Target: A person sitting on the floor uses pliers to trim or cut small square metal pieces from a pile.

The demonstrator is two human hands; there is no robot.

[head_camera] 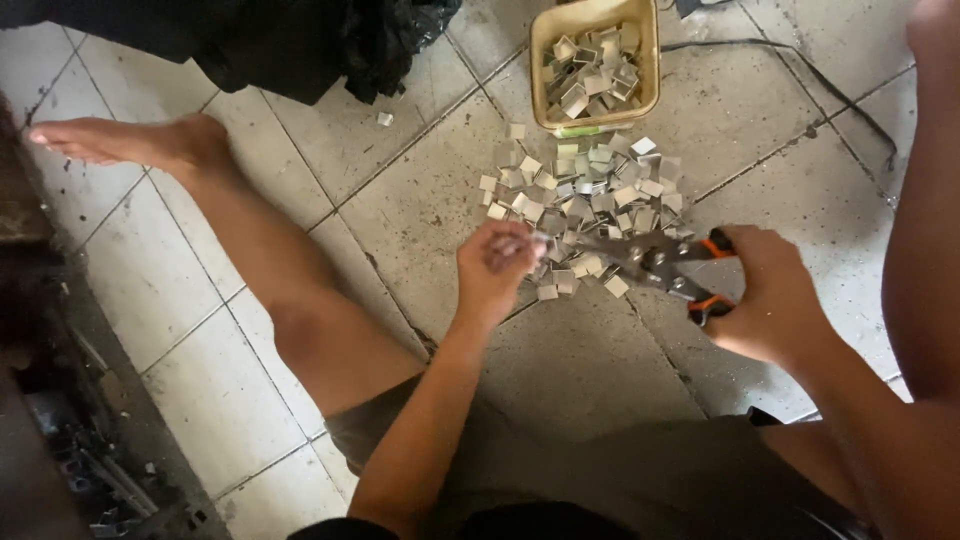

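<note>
One pair of snips (650,262) with orange handles and one tub (596,62) of small silvery metal squares sit above a loose pile (580,200) of many more on the tiled floor (420,200). The right hand (765,295) is clamped around the handles; the left hand (495,268) has its fingers (515,243) pinched together on one square at the blades.

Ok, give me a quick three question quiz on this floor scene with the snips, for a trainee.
1. True or false: the right hand grips the orange-handled snips.
2. What does the left hand pinch at the snips' tip: A a small metal piece, B a cable, C a black bag?
3. Where are the loose metal pieces relative to the yellow tub?

Key: 1 true. 2 A. 3 Piled on the tiled floor just in front of the tub, which holds more of them.
</note>
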